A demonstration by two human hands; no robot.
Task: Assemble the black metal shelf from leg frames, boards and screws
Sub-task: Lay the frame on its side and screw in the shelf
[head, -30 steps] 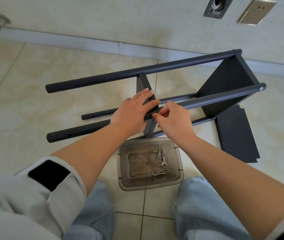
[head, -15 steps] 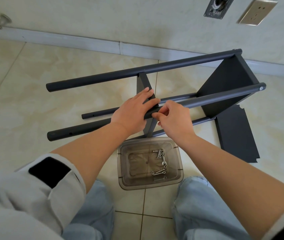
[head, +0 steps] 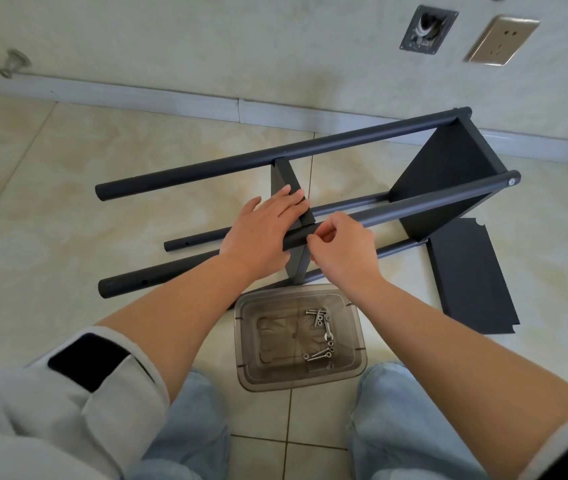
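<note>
The black shelf frame [head: 275, 157] lies on its side on the tiled floor, with one board [head: 449, 178] fixed at its right end and a middle board [head: 284, 174] standing between the legs. My left hand [head: 262, 233] lies flat with straight fingers on the middle board and the near upper leg [head: 414, 202]. My right hand [head: 341, 247] has its fingers curled, pinching something small at that leg where the board meets it; the pinched thing is hidden. A loose black board [head: 469, 278] lies flat on the floor at the right.
A clear grey plastic tray [head: 251, 341] with several silver screws [head: 322, 332] sits on the floor between my knees. The wall, baseboard, a socket [head: 502, 39] and a wall plate [head: 428, 29] stand behind the frame. A door stop [head: 14, 62] is at far left.
Both hands stay at the joint of the middle board and near leg. My right fingers have shifted slightly at the leg; the frame has not moved.
</note>
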